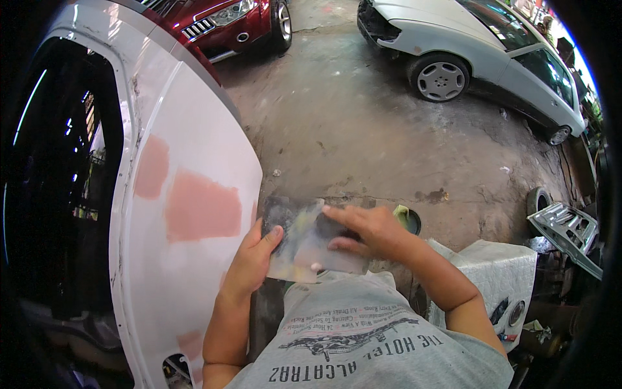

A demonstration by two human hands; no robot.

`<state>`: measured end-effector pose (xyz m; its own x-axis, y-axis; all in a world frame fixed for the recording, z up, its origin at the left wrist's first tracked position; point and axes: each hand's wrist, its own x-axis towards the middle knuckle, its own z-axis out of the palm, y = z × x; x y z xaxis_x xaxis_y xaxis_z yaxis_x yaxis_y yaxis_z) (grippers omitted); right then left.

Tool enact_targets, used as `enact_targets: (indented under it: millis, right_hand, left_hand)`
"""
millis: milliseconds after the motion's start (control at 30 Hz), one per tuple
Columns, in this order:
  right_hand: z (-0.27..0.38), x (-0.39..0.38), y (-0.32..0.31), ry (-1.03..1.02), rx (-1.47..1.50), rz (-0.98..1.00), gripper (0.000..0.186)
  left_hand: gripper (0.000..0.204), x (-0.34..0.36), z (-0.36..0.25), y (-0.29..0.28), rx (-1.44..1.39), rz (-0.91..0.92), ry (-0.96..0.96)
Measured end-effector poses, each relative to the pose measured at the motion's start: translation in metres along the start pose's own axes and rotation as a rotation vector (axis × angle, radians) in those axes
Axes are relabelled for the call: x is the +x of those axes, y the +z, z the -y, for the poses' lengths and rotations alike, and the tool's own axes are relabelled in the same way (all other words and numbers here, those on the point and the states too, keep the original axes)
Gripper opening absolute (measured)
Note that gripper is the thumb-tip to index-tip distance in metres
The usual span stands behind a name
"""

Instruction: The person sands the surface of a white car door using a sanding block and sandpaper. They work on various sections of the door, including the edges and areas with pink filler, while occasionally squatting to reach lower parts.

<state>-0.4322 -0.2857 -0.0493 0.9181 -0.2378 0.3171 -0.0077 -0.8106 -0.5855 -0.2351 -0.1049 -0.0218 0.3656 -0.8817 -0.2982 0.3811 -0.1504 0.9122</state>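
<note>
Step in hand looks like working yellowish paste (303, 224) across flat board (280, 211), located just right of white car panel (194, 149) bearing pink filler patches (203, 206). Left hand (254, 255) clamped on board's panel-side edge, thumb on top. Right hand (370, 232) over board's side away from panel, fingers and thumb apart near dark blurred piece (328, 227), grip unclear. Next move seems to call for steady board, even strokes.

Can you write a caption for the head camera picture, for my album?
Left hand holding a smeared board, right hand over it, beside a white car with pink patches.
</note>
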Motion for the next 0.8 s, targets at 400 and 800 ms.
enact_targets:
  millis: [400, 800]
  right_hand:
    - [0.022, -0.064, 0.085, 0.568, 1.006, -0.641, 0.054]
    - [0.197, -0.097, 0.200, 1.023, 1.470, -0.180, 0.034]
  left_hand:
    - [0.039, -0.043, 0.019, -0.056, -0.221, -0.364, 0.219]
    - [0.017, -0.193, 0.132, -0.144, -0.920, -0.072, 0.231]
